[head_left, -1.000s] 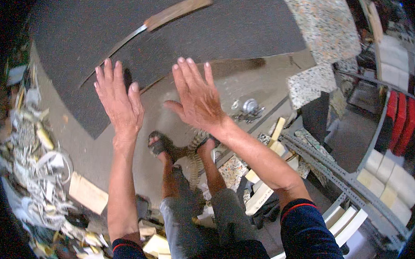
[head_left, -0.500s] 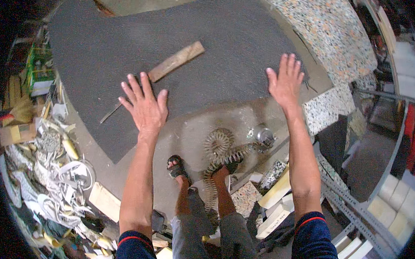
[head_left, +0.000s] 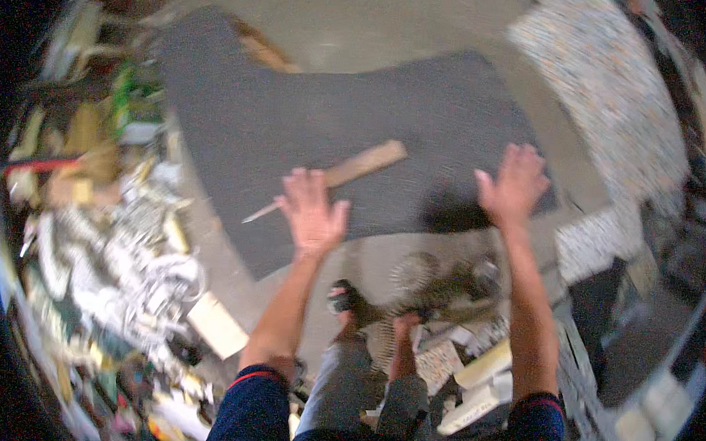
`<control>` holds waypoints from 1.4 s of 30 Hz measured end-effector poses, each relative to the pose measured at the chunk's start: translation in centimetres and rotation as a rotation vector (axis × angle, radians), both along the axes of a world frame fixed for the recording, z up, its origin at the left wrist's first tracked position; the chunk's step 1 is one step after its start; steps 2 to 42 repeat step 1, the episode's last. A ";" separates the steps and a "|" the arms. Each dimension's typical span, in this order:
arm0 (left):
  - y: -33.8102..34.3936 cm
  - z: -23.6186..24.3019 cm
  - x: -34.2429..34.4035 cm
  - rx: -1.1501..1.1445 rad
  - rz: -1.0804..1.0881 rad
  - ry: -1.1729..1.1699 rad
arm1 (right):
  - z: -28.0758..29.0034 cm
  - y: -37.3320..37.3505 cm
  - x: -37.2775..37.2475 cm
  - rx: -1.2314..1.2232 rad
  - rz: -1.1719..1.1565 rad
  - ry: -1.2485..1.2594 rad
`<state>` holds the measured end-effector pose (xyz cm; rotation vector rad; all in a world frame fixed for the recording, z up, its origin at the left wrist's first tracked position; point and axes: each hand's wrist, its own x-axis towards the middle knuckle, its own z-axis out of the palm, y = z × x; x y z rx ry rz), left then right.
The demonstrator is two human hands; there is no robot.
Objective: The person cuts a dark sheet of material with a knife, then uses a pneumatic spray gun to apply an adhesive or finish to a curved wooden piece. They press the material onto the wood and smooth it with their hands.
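A large dark grey sheet [head_left: 326, 115] with curved edges lies on the floor in front of me. My left hand [head_left: 315, 214] is spread over its near left part, palm down, holding nothing. Just beyond those fingers rests a flat wooden stick [head_left: 368, 161]. A thin pale strip [head_left: 261, 212] sticks out on the other side of the hand; whether it joins the stick is hidden. Over the sheet's right end, my right hand [head_left: 514, 185] is open with fingers stretched and nothing in it. A dark shadow falls beside it; blur hides whether it touches the sheet.
Pale scraps [head_left: 128, 249] are heaped at the left. Speckled foam sheets [head_left: 607, 98] lie at the right. Near my feet are a coiled hose [head_left: 411, 275] and a round metal object [head_left: 486, 275]. A brown piece [head_left: 262, 48] shows at the sheet's far edge.
The view has swung, so the sheet and both hands appear farther right and lower. A dark shadow now shows left of my right hand. Both hands stay spread.
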<state>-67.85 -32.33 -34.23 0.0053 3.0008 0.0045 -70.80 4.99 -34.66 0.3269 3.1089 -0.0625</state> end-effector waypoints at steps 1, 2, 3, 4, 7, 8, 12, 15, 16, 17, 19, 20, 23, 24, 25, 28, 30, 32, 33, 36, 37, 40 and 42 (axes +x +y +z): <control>0.0 0.1 0.0 0.036 0.034 -0.004 | -0.8 -3.4 -1.9 -0.070 0.046 0.021; 0.0 0.1 0.0 0.036 0.034 -0.004 | -0.8 -3.4 -1.9 -0.070 0.046 0.021; 0.0 0.1 0.0 0.036 0.034 -0.004 | -0.8 -3.4 -1.9 -0.070 0.046 0.021; 0.0 0.1 0.0 0.036 0.034 -0.004 | -0.8 -3.4 -1.9 -0.070 0.046 0.021; 0.0 0.1 0.0 0.036 0.034 -0.004 | -0.8 -3.4 -1.9 -0.070 0.046 0.021; 0.0 0.1 0.0 0.036 0.034 -0.004 | -0.8 -3.4 -1.9 -0.070 0.046 0.021; 0.0 0.1 0.0 0.036 0.034 -0.004 | -0.8 -3.4 -1.9 -0.070 0.046 0.021; 0.0 0.1 0.0 0.036 0.034 -0.004 | -0.8 -3.4 -1.9 -0.070 0.046 0.021; 0.0 0.1 0.0 0.036 0.034 -0.004 | -0.8 -3.4 -1.9 -0.070 0.046 0.021; 0.0 0.1 0.0 0.036 0.034 -0.004 | -0.8 -3.4 -1.9 -0.070 0.046 0.021; 0.0 0.1 0.0 0.036 0.034 -0.004 | -0.8 -3.4 -1.9 -0.070 0.046 0.021; 0.0 0.1 0.0 0.036 0.034 -0.004 | -0.8 -3.4 -1.9 -0.070 0.046 0.021; 0.0 0.1 0.0 0.036 0.034 -0.004 | -0.8 -3.4 -1.9 -0.070 0.046 0.021; 0.0 0.1 0.0 0.036 0.034 -0.004 | -0.8 -3.4 -1.9 -0.070 0.046 0.021; 0.0 0.1 0.0 0.036 0.034 -0.004 | -0.8 -3.4 -1.9 -0.070 0.046 0.021; 0.0 0.1 0.0 0.036 0.034 -0.004 | -0.8 -3.4 -1.9 -0.070 0.046 0.021; 0.0 0.1 0.0 0.036 0.034 -0.004 | -0.8 -3.4 -1.9 -0.070 0.046 0.021; 0.0 0.1 0.0 0.036 0.034 -0.004 | -0.8 -3.4 -1.9 -0.070 0.046 0.021; 0.0 0.1 0.0 0.036 0.034 -0.004 | -0.8 -3.4 -1.9 -0.070 0.046 0.021; 0.0 0.1 0.0 0.036 0.034 -0.004 | -0.8 -3.4 -1.9 -0.070 0.046 0.021; 0.0 0.1 0.0 0.036 0.034 -0.004 | -0.8 -3.4 -1.9 -0.070 0.046 0.021; 0.0 0.1 0.0 0.036 0.034 -0.004 | -0.8 -3.4 -1.9 -0.070 0.046 0.021; 0.0 0.1 0.0 0.036 0.034 -0.004 | -0.8 -3.4 -1.9 -0.070 0.046 0.021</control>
